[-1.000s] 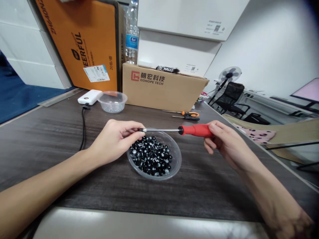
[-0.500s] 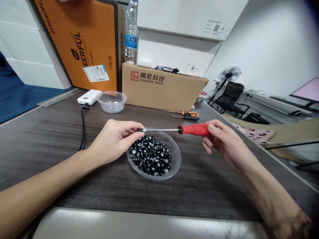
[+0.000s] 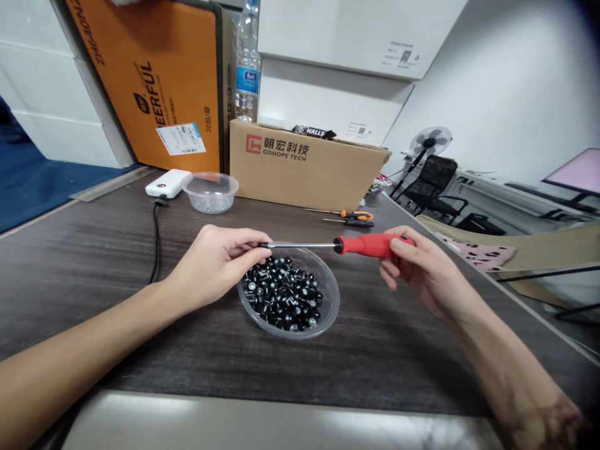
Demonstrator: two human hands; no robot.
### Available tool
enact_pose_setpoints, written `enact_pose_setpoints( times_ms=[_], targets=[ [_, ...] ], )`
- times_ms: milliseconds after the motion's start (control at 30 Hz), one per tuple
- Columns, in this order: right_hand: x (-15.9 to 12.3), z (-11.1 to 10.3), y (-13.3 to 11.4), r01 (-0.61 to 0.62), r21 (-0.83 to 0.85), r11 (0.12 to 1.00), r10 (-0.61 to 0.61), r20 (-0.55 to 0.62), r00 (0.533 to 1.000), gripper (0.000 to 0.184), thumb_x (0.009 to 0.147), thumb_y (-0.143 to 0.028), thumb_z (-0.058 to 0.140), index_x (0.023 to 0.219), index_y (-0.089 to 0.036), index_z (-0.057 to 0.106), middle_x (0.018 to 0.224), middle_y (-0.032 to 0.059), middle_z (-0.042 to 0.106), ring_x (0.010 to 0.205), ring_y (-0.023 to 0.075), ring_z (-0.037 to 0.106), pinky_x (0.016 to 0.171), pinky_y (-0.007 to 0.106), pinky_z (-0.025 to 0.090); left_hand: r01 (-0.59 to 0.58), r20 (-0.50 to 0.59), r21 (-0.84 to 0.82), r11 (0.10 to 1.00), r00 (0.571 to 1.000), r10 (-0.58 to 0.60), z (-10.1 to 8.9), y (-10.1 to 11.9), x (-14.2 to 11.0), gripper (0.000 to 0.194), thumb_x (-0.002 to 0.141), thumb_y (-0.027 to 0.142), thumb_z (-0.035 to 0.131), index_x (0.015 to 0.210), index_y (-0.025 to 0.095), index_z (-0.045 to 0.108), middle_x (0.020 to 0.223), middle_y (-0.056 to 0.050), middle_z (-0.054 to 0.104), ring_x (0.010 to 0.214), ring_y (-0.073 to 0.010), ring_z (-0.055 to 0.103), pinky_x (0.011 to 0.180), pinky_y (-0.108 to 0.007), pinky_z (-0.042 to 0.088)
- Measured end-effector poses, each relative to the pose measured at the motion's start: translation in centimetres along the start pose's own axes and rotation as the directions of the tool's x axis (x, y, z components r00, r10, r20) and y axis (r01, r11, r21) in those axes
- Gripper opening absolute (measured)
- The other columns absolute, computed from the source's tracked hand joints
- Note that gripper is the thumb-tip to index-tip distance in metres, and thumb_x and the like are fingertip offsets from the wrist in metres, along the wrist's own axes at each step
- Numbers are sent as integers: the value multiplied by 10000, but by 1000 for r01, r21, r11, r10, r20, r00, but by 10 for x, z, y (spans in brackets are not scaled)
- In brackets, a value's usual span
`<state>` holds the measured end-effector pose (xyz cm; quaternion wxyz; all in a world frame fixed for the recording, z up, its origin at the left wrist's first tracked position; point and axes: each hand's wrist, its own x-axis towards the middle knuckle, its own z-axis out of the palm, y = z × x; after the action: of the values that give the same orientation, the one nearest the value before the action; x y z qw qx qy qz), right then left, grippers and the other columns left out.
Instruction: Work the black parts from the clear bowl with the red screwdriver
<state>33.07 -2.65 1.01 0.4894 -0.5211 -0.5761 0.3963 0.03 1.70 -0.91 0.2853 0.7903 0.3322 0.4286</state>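
Note:
My right hand (image 3: 417, 262) is closed around the red handle of a screwdriver (image 3: 365, 244), whose metal shaft points left and lies about level. My left hand (image 3: 229, 259) pinches a small black piece (image 3: 265, 245) at the screwdriver's tip; fingers cover most of it. Below the shaft stands a clear plastic bowl (image 3: 332, 306) filled with many small black parts (image 3: 285, 294), several showing silvery screw heads. The left fingertips are over the bowl's upper left rim.
Behind are a clear tub (image 3: 210, 187) with small metal bits, a white power bank (image 3: 167, 183) with a black cable, and two more screwdrivers (image 3: 359, 219). A brown carton (image 3: 304, 169), an orange box (image 3: 164, 81) and a water bottle (image 3: 247, 75) line the table's back.
The right fingers have shifted slightly on the red handle. Left hand, black piece and bowl stay practically in place.

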Motion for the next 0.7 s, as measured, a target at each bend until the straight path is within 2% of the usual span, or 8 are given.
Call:
enact_pose_setpoints(
  times_ms=[100, 300, 433, 500, 700],
  targets=[
    [1, 1, 0, -6, -13, 1000, 6, -9, 1000, 321, 921, -486, 633, 810, -221, 489, 456, -73, 425, 399, 100, 430, 437, 214, 353, 1, 2, -6, 1000, 1000, -1, 0, 0, 0, 123, 883, 247, 687, 944, 183, 772, 768, 28, 780, 674, -126, 735, 618, -168, 561],
    [-1, 0, 0, -11, -4, 1000, 11, -1, 1000, 326, 872, -521, 674, 938, -242, 519, 552, -55, 523, 461, 129, 493, 462, 237, 407, -5, -6, -2, 1000, 1000, 5, -1, -1, -1, 111, 875, 232, 692, 933, 182, 772, 779, 31, 785, 676, -121, 739, 628, -159, 567],
    [-1, -1, 0, -15, -43, 999, 15, -19, 1000, 349, 911, -519, 640, 797, -218, 506, 453, -78, 401, 390, 97, 417, 430, 216, 332, -8, -3, 3, 1000, 1000, 8, -1, -1, 0, 121, 877, 245, 686, 931, 181, 773, 780, 26, 786, 679, -133, 741, 632, -179, 579],
    [0, 0, 0, -23, -55, 998, 23, -14, 1000, 366, 931, -522, 614, 771, -212, 503, 442, -75, 390, 380, 94, 407, 424, 220, 312, 0, -3, 1, 1000, 1000, 0, -1, 0, 0, 126, 877, 250, 684, 934, 181, 773, 775, 23, 786, 679, -139, 742, 630, -188, 584],
    [-3, 0, -4, -45, -22, 999, 46, 26, 999, 328, 872, -516, 677, 949, -235, 526, 602, -36, 554, 497, 143, 514, 481, 259, 404, 8, -4, -6, 1000, 1000, -8, 0, 2, -1, 121, 873, 251, 683, 924, 181, 768, 769, 17, 783, 673, -144, 740, 625, -198, 586]
  ],
)
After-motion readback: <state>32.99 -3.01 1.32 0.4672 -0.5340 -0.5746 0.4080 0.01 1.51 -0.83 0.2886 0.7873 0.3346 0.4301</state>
